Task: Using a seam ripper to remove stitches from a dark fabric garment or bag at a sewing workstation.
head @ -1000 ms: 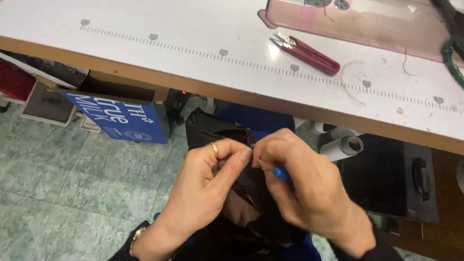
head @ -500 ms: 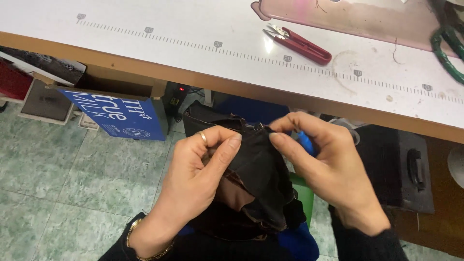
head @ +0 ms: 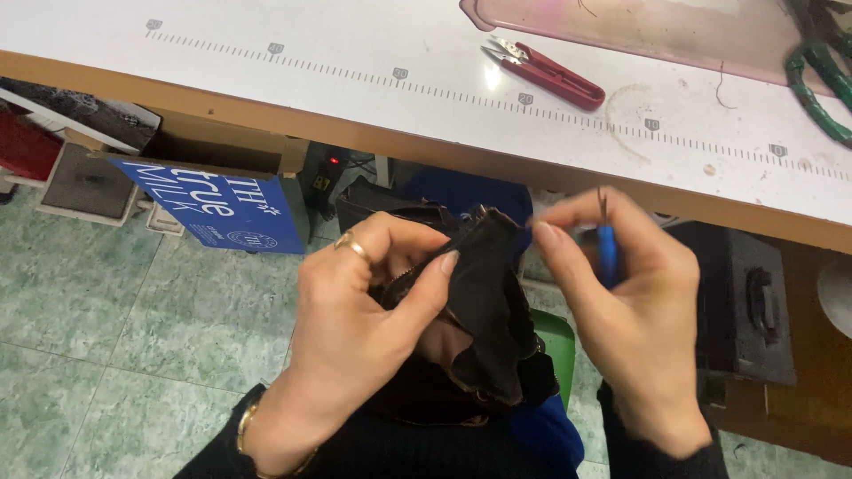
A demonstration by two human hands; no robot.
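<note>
The left hand (head: 355,310) pinched the black fabric (head: 484,302); the right hand (head: 621,302) gripped a blue tool (head: 608,253), whose point might snag cloth.

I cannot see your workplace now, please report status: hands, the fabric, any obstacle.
Left hand pinching black fabric. Right hand holding blue-handled tool beside it. Nothing between them.
</note>
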